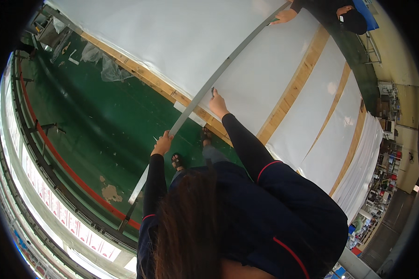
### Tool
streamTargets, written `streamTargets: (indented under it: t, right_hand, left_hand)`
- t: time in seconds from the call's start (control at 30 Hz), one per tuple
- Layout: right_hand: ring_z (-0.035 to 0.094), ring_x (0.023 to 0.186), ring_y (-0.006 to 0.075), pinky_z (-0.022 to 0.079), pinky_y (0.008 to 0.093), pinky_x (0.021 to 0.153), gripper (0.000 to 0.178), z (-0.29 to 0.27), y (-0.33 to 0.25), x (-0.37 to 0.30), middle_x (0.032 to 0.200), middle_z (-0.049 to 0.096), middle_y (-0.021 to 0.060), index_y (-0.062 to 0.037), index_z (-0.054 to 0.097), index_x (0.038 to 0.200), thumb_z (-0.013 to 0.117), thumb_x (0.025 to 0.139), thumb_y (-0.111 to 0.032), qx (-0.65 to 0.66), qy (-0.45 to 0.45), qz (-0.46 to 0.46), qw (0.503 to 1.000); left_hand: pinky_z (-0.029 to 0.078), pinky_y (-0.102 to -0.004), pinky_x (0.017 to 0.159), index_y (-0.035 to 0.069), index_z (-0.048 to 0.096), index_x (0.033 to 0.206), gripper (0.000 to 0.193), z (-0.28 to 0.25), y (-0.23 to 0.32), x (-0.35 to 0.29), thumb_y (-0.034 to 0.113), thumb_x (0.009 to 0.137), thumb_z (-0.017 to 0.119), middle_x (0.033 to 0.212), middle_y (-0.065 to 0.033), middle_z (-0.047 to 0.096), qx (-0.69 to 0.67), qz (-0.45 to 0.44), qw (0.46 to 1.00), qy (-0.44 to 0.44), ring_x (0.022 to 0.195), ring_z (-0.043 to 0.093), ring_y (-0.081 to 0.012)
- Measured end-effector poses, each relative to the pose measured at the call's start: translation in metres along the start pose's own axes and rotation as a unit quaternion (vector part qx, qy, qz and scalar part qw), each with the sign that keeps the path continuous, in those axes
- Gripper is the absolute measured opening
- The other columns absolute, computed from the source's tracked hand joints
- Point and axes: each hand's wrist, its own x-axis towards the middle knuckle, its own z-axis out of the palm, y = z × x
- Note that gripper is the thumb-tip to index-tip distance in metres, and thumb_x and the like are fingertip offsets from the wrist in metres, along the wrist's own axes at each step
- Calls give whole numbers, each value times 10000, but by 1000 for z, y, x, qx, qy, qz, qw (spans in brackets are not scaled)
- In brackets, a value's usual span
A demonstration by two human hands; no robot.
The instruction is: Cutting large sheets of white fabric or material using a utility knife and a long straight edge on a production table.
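Likely aligning long metal strip (209, 87) slantwise across white sheet (260, 69), out past wooden edge (149, 80). Gripping strip in left hand (162, 143), small dark tool (212, 92) in right hand (218, 105). Probably calls for steady strip, matched to co-worker's hand (285, 16) near far end.

Navy shirt (265, 211), red piping (289, 250)

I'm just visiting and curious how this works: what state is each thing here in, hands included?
Metal strip: lying across the sheeting, overhanging its edge
Left hand: closed on the strip
Right hand: closed on a small dark tool
White sheeting: mostly spread flat, folded loosely at the right
Wooden strips: bare between white stretches
Clear plastic: crumpled on the green floor
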Motion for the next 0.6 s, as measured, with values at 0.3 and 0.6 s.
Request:
streamTargets:
  t: [0.3,0.6]
  right_hand:
    - [562,842,383,446,426,737,517,30,-26,-66,910,575,267,57,280,1281,392,803,-107,8,-38,14,999]
    - [546,865,407,432,445,760,497,57,-7,-86,976,536,307,27,298,1279,389,810,-107,22,1,-29,999]
  left_hand:
    - [311,-593,861,225,326,1262,433,-1,-1,-1,435,884,350,1142,-229,487,16,-21,1000,5,1059,462,-431]
    - [312,-586,875,198,322,1266,454,1,-1,0,443,883,339,1158,-230,480,16,2,1000,23,1073,449,-434]
